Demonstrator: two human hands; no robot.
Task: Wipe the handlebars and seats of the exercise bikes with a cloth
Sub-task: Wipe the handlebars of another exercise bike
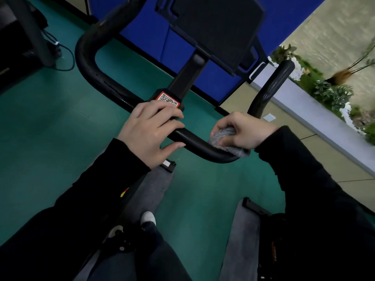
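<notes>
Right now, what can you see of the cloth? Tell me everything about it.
The cloth is grey, with a soft, nubby, towel-like look. It is bunched up and pressed against the black handlebar at its right-hand bend. The right hand grips it, fingers curled round the wad, hiding much of it. A loose edge shows below the hand, over the bar.

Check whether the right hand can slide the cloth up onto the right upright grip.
Probably yes: the right hand holds the cloth on the handlebar bend, and the upright grip rises just beyond it, bare, with nothing across the way.
</notes>
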